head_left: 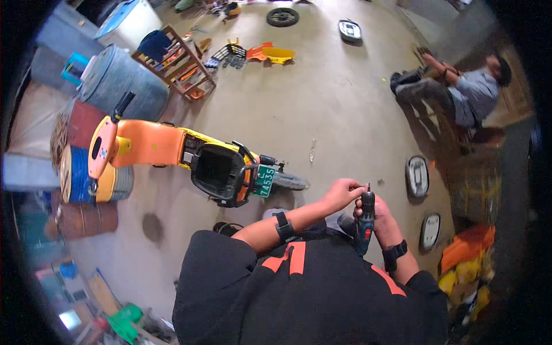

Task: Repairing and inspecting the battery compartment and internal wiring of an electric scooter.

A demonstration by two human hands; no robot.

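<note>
My right hand [379, 209] is wrapped round a dark cordless drill [364, 227] with red marks, held close in front of my body. The black chuck [368, 201] points away from me, with a short bit at its end. My left hand [341, 195] reaches across from the left, its thumb and fingers pinched together beside the bit. Whatever those fingers hold is too small to make out. To the left stands an orange and yellow scooter [152, 144], its seat off and the black storage bin [217, 169] bare. A green number plate [264, 180] hangs at its rear.
A person [460, 92] sits low at the right wall. Scooter parts [270, 53], a wheel [282, 17] and light-coloured panels [417, 176] lie on the floor. At left stand a blue barrel [123, 80], metal drums [89, 221] and a wooden rack [184, 69]. Orange and yellow pieces [468, 256] heap lower right.
</note>
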